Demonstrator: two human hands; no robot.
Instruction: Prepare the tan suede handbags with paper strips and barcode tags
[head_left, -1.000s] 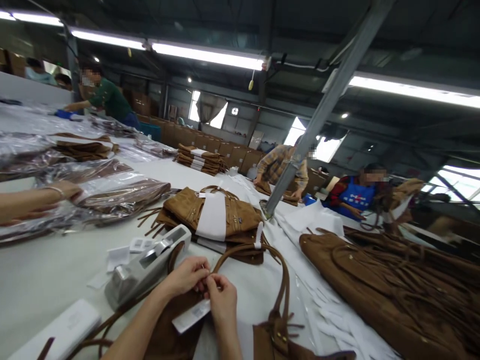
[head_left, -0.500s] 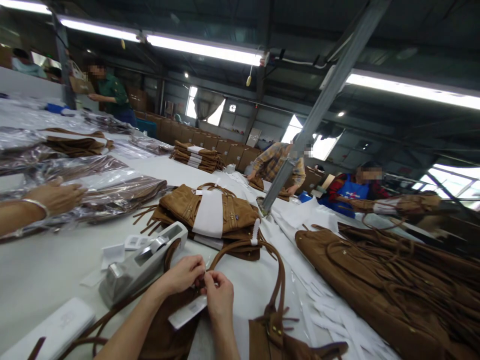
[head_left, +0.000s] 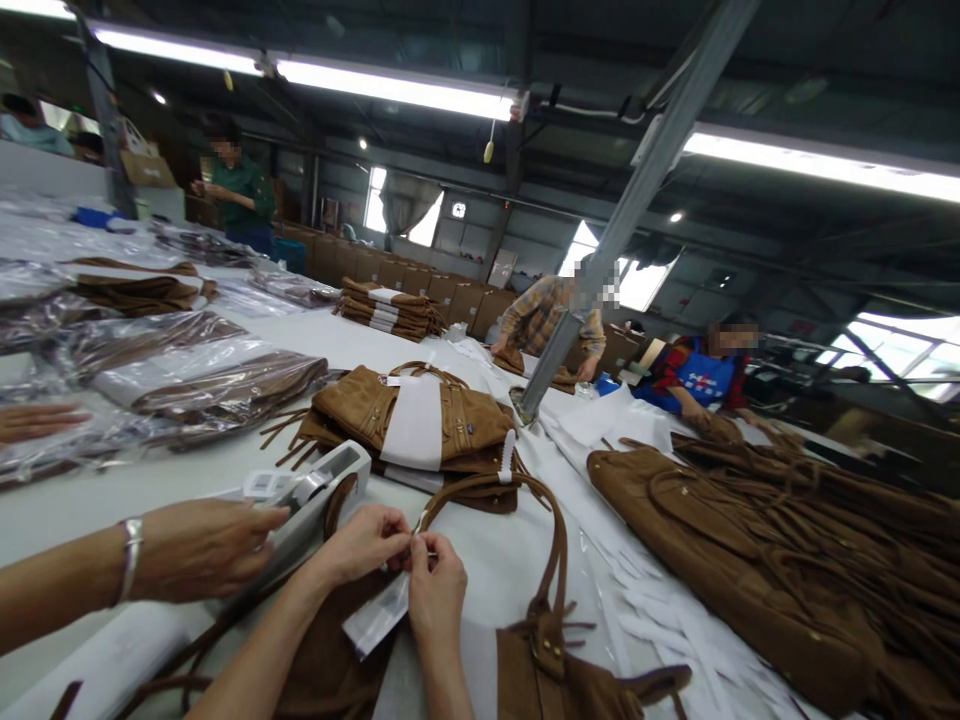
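Note:
My left hand (head_left: 371,540) and my right hand (head_left: 437,585) meet with fingertips pinched together at a brown bag handle (head_left: 559,530). Between them is the thin loop of a white hang tag (head_left: 377,615) in a clear sleeve, partly hidden by my fingers. The tag dangles below, over the brown suede bag (head_left: 525,670) on the table. White paper wraps the handle's top and the bag's middle. To the left, a grey tape dispenser (head_left: 341,470) stands close to my left forearm, partly covered by another person's braceleted hand (head_left: 202,545).
A stack of paper-banded bags (head_left: 480,425) lies just beyond my hands. More brown bags (head_left: 720,560) are piled at right, plastic-wrapped bags (head_left: 217,375) at left. A second hand (head_left: 41,422) rests on the plastic. A slanted metal post (head_left: 600,270) rises mid-table; co-workers stand beyond.
A braceleted hand has come in from the left over the tape dispenser, and another hand lies on the plastic. My hands stay pinched at the handle; the tag has tilted slightly.

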